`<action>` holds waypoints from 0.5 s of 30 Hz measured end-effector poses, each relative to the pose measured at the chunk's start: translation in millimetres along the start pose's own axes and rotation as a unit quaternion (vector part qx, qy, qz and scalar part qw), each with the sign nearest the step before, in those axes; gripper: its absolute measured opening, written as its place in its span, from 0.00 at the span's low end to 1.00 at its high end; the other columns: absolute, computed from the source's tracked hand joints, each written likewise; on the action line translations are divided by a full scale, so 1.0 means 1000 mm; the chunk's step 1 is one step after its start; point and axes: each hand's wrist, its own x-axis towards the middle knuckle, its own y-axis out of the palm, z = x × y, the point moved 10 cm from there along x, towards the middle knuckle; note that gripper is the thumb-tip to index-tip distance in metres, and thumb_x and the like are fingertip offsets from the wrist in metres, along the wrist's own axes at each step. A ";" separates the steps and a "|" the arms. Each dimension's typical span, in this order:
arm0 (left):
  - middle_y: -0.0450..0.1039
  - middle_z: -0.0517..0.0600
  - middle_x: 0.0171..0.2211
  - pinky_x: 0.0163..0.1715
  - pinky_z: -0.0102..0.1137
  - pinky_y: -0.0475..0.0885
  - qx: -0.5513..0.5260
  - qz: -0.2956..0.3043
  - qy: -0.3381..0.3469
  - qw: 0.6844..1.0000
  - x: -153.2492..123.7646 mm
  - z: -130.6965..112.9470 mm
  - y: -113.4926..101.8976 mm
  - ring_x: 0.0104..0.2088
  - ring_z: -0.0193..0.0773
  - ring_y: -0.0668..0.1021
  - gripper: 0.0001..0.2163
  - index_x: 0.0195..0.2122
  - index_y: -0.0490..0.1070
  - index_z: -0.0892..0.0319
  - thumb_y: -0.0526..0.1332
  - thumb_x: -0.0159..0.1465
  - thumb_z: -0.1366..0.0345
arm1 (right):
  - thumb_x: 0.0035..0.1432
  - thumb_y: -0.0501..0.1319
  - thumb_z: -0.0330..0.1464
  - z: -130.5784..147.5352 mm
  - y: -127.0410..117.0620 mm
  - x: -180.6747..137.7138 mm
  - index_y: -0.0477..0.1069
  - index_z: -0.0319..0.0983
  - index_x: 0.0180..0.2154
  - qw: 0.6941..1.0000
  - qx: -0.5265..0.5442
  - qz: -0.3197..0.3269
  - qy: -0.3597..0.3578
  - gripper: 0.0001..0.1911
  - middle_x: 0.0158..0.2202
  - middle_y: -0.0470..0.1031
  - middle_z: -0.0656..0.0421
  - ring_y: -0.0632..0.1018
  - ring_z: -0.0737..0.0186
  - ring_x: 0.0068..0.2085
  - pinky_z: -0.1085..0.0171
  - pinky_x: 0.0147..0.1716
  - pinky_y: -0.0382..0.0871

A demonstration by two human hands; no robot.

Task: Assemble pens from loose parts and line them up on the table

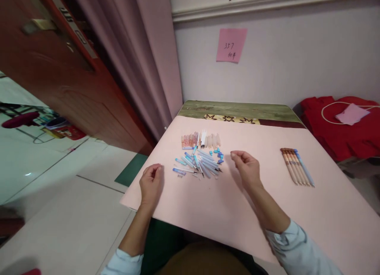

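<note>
Over the left part of the pink tabletop my left hand (pixel 151 184) is loosely curled, thumb against the fingers, with nothing visible in it. My right hand (pixel 247 168) is closed in a pinch to the right of the pen parts, and no item shows between its fingertips. Between the hands lies a loose pile of blue and white pen parts (pixel 204 162) with dark tips. Small blue caps (pixel 219 154) are scattered at the pile's right edge. Behind it are a row of patterned brownish-pink tubes (pixel 190 140), some white refills (pixel 203 138) and translucent beige grips (pixel 212 141).
Several assembled pens (pixel 297 167), brown-topped with one blue, lie side by side at the right. A pink note (pixel 231 45) is stuck to the wall behind the table (pixel 208 211). A red cloth-covered item (pixel 341 128) stands beyond the right edge; a wooden door (pixel 89 88) is at left.
</note>
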 end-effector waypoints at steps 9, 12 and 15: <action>0.74 0.50 0.32 0.29 0.31 0.70 0.051 0.178 -0.022 0.982 0.005 -0.008 0.035 0.26 0.35 0.73 0.16 0.39 0.77 0.59 0.66 0.50 0.60 | 0.50 0.66 0.45 -0.030 -0.012 -0.003 0.78 0.36 0.36 0.998 -0.053 -0.038 0.006 0.19 0.28 0.77 0.57 0.71 0.65 0.27 0.66 0.27 0.65; 0.73 0.50 0.36 0.32 0.32 0.70 0.119 0.224 0.074 0.964 -0.004 -0.029 0.054 0.28 0.34 0.73 0.11 0.38 0.77 0.57 0.62 0.53 0.65 | 0.50 0.66 0.45 -0.030 -0.014 -0.002 0.78 0.36 0.36 0.998 -0.047 -0.039 0.012 0.20 0.27 0.77 0.57 0.71 0.65 0.26 0.67 0.25 0.65; 0.72 0.51 0.36 0.35 0.33 0.70 0.156 0.248 0.127 0.948 -0.014 -0.041 0.067 0.30 0.36 0.73 0.10 0.36 0.76 0.56 0.58 0.55 0.70 | 0.50 0.66 0.46 -0.033 -0.013 -0.003 0.78 0.36 0.37 0.999 -0.036 -0.035 0.022 0.20 0.27 0.76 0.58 0.69 0.66 0.24 0.67 0.24 0.63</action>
